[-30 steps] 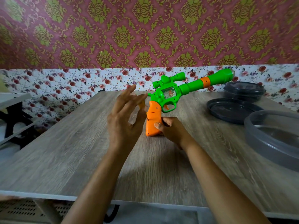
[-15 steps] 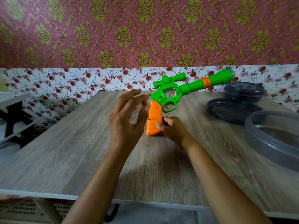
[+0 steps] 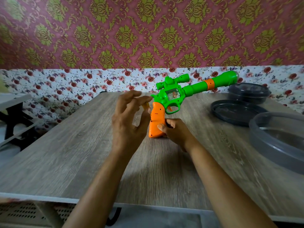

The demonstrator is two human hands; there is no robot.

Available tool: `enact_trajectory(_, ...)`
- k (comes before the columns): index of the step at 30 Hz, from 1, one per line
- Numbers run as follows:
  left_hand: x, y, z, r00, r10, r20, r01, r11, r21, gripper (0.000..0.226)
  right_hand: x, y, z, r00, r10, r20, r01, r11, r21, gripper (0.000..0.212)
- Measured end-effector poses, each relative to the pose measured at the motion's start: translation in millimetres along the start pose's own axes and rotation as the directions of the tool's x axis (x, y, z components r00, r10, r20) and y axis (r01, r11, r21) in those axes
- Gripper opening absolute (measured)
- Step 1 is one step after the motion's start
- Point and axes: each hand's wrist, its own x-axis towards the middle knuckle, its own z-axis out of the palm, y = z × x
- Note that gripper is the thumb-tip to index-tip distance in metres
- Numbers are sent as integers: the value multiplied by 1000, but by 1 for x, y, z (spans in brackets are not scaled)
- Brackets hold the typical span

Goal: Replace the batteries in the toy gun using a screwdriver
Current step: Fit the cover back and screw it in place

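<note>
At table centre: toy gun (image 3: 172, 96) stands on the butt of its orange grip (image 3: 157, 122), green barrel (image 3: 205, 84) rising toward 2 o'clock. Right hand (image 3: 174, 130) sits at 4 o'clock of the grip, fingers wrapped round its lower end, pinning it to the table (image 3: 82, 153). Left hand (image 3: 126, 122) is at 9 o'clock of the grip, fingers curled, pinching a small amber handle taken to be the screwdriver (image 3: 146, 106). Shaft and tip are hidden behind the fingers, so contact with a screw cannot be confirmed.

Step judged: working the cover screw at the back of the grip. No batteries seen.

To do it well:
- Keep the butt pressed flat so the gun does not rock.
- Hold the driver square to the screw head and push inward while twisting with the fingertips. Small screws in plastic likely strip easily.
- Catch the screw once it is free.

Containers, all on the 3 o'clock side:
- Flat dark lid (image 3: 236, 112), nearest the gun. Nothing discernible on it.
- Closed dark tub (image 3: 248, 92), at 1 o'clock of the lid. Contents not visible.
- Large grey tub (image 3: 256, 134), at 4 o'clock by the frame edge. Inside too blurred to tell.
</note>
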Motion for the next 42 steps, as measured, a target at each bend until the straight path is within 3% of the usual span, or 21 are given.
enact_trajectory(7, 1, 0, 0, 997, 4, -75, -2, 1000, 18, 22, 2, 2, 1, 1000, 7, -8, -7, 1000, 14, 22)
enact_trajectory(11, 0, 2, -1, 998, 3, -67, -2, 1000, 20, 31, 2, 3, 2, 1000, 2, -16, -2, 1000, 7, 23)
enact_trajectory(17, 0, 0, -1, 1000, -7, -21, 7, 1000, 22, 22, 3, 2, 1, 1000, 0, -14, 0, 1000, -18, 26)
enact_trajectory(29, 0, 2, -1, 999, -23, -40, 25, 999, 46, 31, 2, 2, 1, 1000, -3, -13, 2, 1000, -10, 24)
enact_trajectory(38, 1, -1, -2, 992, -20, -126, 27, 998, 55, 14, 3, 3, 1, 1000, 18, -22, -18, 1000, 14, 23)
enact_trajectory(42, 2, -2, -1, 994, 3, -105, 4, 997, 72, 25, 2, 2, 2, 999, 39, -17, -38, 998, 46, 22)
